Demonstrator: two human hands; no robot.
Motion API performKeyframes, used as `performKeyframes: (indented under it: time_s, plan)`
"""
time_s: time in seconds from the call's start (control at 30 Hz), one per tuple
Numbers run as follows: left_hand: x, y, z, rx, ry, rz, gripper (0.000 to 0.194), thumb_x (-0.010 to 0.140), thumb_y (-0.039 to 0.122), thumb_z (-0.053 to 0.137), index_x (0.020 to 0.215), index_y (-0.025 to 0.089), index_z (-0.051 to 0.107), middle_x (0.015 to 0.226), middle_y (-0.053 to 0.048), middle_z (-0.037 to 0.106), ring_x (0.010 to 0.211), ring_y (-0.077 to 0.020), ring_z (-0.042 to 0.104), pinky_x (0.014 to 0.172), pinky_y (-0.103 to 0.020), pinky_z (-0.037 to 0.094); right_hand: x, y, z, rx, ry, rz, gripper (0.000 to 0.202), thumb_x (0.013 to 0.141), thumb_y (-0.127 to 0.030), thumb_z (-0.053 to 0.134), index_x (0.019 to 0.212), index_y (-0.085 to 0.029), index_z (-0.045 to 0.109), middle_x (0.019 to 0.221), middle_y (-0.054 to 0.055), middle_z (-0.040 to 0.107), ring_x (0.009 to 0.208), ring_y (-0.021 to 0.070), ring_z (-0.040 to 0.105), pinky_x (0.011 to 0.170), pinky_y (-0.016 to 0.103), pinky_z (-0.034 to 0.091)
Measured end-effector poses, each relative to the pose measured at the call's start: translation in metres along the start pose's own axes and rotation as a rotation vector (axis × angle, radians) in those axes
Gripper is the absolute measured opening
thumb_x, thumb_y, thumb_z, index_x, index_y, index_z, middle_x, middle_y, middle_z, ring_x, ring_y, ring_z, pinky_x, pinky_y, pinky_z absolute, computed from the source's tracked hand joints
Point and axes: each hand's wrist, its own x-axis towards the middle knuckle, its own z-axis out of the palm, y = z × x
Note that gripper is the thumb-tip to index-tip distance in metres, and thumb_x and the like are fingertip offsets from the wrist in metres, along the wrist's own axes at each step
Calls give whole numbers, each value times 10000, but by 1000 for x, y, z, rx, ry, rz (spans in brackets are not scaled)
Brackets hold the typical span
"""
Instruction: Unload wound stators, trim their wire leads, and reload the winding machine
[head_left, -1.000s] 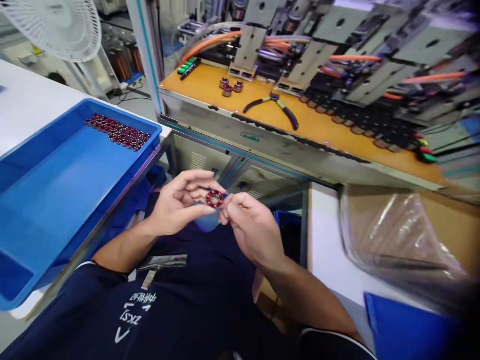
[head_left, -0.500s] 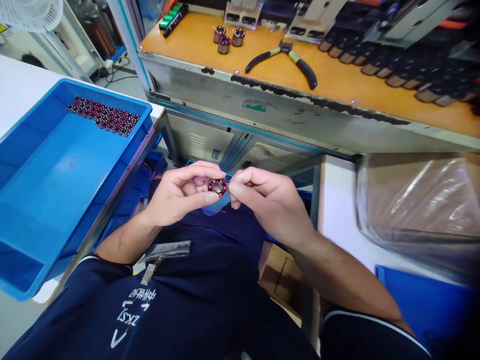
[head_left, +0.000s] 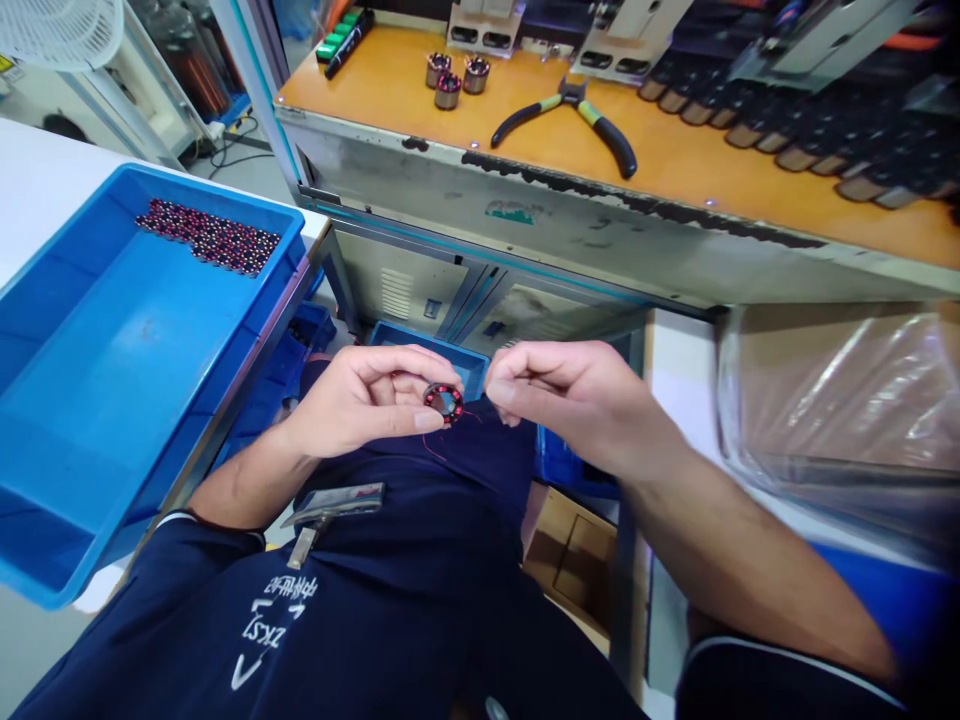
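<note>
The orange worktop (head_left: 405, 110) is seen across the top, with the metal feet of machinery set along its back. At the left, a blue tray (head_left: 135, 320) is carried by a white worktop (head_left: 45, 180); a packed batch of small red-and-black parts (head_left: 214, 238) is gathered at the tray's far end. At the right, a brown surface is covered by a clear plastic sheet (head_left: 840, 390). On the right part of the orange worktop, a row of dark-topped parts (head_left: 776, 140) is laid out.

Above the lap, the ring-shaped part is pinched by the left hand (head_left: 360, 400) between thumb and fingers. The right hand (head_left: 581, 400) is held just beside it, not touching it, with thumb and fingers drawn together; whether a wire is gripped there cannot be told.

A pair of pliers (head_left: 573, 94) is left with its handles spread near the orange worktop's front edge. To its left, three wound cores (head_left: 448, 92) are grouped upright. The ring-shaped part (head_left: 457, 404) is tilted so that its open centre and red windings are shown. Fine red wires (head_left: 433, 449) are seen trailing from it.
</note>
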Motion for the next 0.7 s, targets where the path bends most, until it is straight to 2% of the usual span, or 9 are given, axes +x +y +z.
performKeyframes:
  time_s: [0.1, 0.17, 0.27, 0.37, 0.57, 0.7]
  plan:
    - [1, 3, 0, -22, -57, -106, 292, 695, 176, 822, 980, 173, 759, 1018, -87, 716, 738, -133, 698, 691, -250, 606, 8, -1, -10, -27, -23, -91, 194, 805, -359, 722, 833, -174, 673, 711, 6, 621, 617, 106, 541, 545, 209, 442]
    - [2, 4, 2, -26, -99, -156, 298, 693, 186, 824, 983, 179, 757, 945, -68, 723, 682, -119, 682, 643, -238, 597, 16, -6, -11, -11, -87, -192, 208, 775, -317, 758, 915, -185, 679, 809, 6, 647, 698, 115, 575, 624, 220, 483]
    - [3, 6, 6, -24, -140, -215, 295, 694, 182, 821, 981, 183, 756, 752, -18, 709, 597, -98, 652, 582, -211, 573, 27, -13, -7, -49, -226, -331, 119, 796, -280, 751, 834, -187, 687, 821, 0, 635, 746, 120, 580, 700, 247, 493]
    - [2, 4, 7, -34, -136, -231, 293, 694, 178, 822, 980, 178, 758, 760, -20, 726, 624, -110, 677, 630, -235, 592, 32, -15, -1, -103, -231, -386, 176, 853, -289, 709, 722, -179, 665, 754, -11, 615, 702, 107, 574, 683, 243, 476]
    - [-2, -5, 0, 1, -15, -45, 312, 681, 162, 836, 985, 189, 769, 1011, -68, 739, 780, -128, 707, 724, -221, 586, 15, -11, 5, -162, 48, -279, 211, 864, -315, 696, 711, -177, 649, 728, -12, 628, 675, 107, 564, 639, 230, 448]
    - [-1, -9, -1, 55, 10, 113, 358, 671, 122, 835, 1012, 209, 769, 1042, -67, 727, 836, -120, 694, 763, -209, 567, 1, -15, 4, -118, 90, -83, 237, 833, -365, 713, 715, -165, 671, 701, -1, 636, 633, 105, 546, 567, 215, 418]
